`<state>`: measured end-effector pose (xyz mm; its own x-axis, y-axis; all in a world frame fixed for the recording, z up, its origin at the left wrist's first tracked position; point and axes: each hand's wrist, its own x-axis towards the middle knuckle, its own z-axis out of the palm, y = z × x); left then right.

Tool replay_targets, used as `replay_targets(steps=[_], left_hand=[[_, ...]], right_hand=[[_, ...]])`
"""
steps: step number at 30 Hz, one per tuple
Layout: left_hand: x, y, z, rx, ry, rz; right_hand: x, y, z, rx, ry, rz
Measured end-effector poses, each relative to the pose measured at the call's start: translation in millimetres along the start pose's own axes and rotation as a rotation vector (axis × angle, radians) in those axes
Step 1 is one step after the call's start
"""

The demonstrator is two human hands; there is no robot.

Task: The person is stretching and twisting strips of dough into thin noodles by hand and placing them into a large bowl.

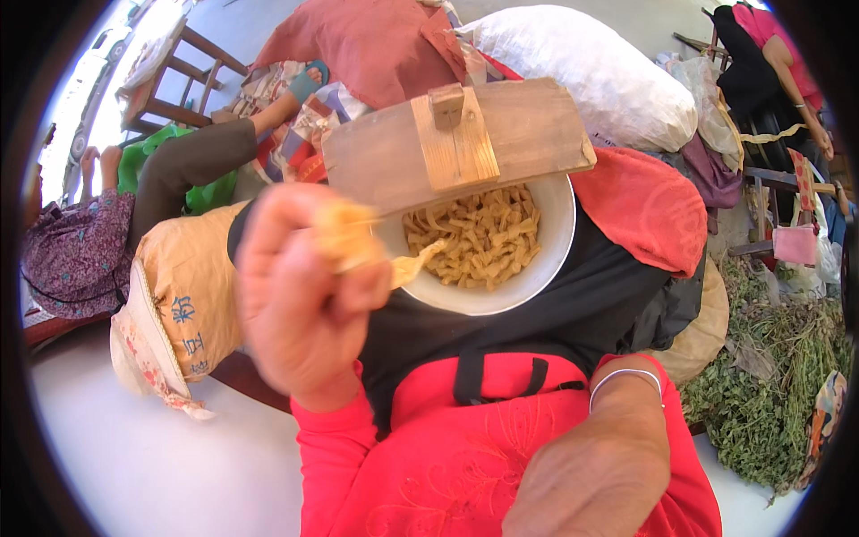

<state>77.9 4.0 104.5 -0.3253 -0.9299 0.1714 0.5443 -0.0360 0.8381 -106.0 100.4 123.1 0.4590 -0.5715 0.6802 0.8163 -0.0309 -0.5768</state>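
Observation:
My left hand [304,286], blurred, is raised at centre-left with its fingers closed on pale yellow strips [349,237]; a loose piece dangles beside the white bowl [550,259]. The bowl holds several short tan pieces [474,237] on my dark lap. A wooden board with a small block on it [537,125] lies across the bowl's far edge. My right hand [586,470] is low at the right, against my red top; its fingers are hidden.
A red cloth [644,206], white sack [573,72], tan bag [192,286] and dried plants [769,385] surround me. A wooden chair [183,76] stands at upper left. Other people sit at the left [76,259] and upper right [787,72].

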Motion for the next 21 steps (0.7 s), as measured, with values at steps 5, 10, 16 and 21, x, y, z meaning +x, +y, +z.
replay_targets(steps=[5, 10, 16, 21], left_hand=[[-27, 63, 12, 0.024, -0.117, 0.198], [-42, 81, 12, 0.008, -0.111, 0.453], [-33, 17, 0, 0.613, 0.145, 0.305], [-37, -48, -11, 1.123, 0.054, -0.076]], right_hand=[[-4, 1, 3, -0.193, -0.022, -0.119], [-10, 5, -9, -0.433, 0.026, -0.254], [-28, -9, -44, -0.655, 0.123, 0.087], [-55, 4, -88, -1.551, 0.292, 0.317]])
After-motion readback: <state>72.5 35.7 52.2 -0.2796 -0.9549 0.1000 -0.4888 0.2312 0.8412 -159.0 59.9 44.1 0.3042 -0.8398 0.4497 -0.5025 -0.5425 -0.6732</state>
